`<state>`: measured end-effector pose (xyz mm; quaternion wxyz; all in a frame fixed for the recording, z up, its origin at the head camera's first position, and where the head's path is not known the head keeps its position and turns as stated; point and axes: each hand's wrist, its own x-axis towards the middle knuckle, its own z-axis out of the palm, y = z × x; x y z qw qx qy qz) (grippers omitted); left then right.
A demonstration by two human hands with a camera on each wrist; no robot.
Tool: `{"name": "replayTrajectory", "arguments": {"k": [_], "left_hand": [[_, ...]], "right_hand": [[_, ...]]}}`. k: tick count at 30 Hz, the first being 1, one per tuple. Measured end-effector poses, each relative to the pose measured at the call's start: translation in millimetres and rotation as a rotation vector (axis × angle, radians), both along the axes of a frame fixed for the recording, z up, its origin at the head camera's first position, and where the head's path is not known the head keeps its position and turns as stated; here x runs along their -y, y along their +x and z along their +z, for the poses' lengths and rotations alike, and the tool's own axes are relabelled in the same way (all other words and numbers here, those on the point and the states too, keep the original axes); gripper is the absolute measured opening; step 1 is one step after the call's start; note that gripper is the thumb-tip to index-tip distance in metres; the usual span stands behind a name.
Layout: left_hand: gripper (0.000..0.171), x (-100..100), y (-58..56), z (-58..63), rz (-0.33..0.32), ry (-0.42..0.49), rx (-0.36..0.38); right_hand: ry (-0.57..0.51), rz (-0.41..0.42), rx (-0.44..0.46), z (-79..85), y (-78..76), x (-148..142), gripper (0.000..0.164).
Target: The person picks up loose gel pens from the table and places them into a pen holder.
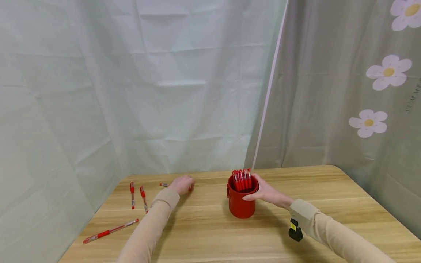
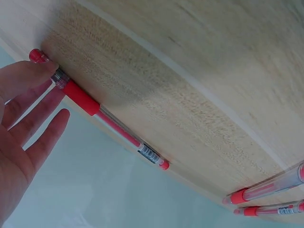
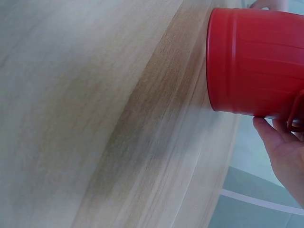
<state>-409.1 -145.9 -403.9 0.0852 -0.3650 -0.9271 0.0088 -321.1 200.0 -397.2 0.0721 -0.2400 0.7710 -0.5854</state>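
Observation:
My left hand [image 1: 181, 185] is at the back left of the table, where it pinches a red gel pen [image 2: 83, 97] near its red-tipped end between thumb and fingers. The pen lies along the wood, and its barcoded end points away from the hand. In the head view the hand covers most of it. At the middle right stands a red bucket-shaped pen holder [image 1: 241, 204], upright, with several red pens [image 1: 242, 180] leaning inside. My right hand [image 1: 268, 190] grips its rim from the right, thumb in front and fingers behind. The right wrist view shows the holder's side.
Two red pens, one at the far left [image 1: 132, 195] and one beside it [image 1: 143, 199], lie on the wooden table [image 1: 210, 237]. Another long pen [image 1: 106, 232] lies nearer the front left. Behind the table hangs a pale curtain [image 1: 184, 91].

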Motion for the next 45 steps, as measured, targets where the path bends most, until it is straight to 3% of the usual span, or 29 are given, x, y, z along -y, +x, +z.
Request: {"name": "replayTrajectory", "arguments": {"k": [20, 32, 45], "left_hand": [[0.028, 4, 1.7, 0.1, 0.012, -0.013, -0.028], [0.023, 2, 3.2, 17.1, -0.051, 0.036, -0.130], [0.030, 3, 5.7, 33.2, -0.059, 0.089, -0.087]], "right_hand": [[0.027, -0.010, 0.012, -0.6, 1.7, 0, 0.076], [0.028, -0.016, 0.002, 0.0, 0.6, 1, 0.075], [0.015, 0.016, 0.027, 26.5, 22.6, 7, 0.070]]}}
